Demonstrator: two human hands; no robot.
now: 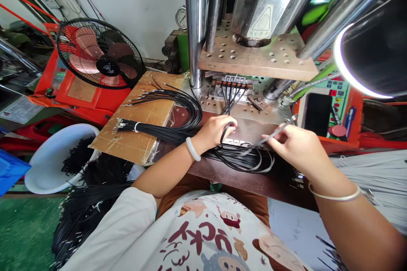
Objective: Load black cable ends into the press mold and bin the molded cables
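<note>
My left hand (219, 131) is closed round black cables in front of the press, beside a metal plate (251, 130). The fingers of my right hand (291, 142) pinch a grey cable (270, 136) to the right of that plate. Several black cables (229, 95) run into a metal mould (235, 82) on the lower press bed. Below my hands lies a looped bundle of black and grey cables (238, 160). A tied black cable bundle (152, 130) stretches left over cardboard (127, 146).
A perforated upper press plate (257, 57) hangs over the mould. To the left are a black fan (104, 57) and a white basin (47, 173) holding black pieces. A ring lamp (345, 67), a phone (318, 114) and grey cables (378, 178) are at right.
</note>
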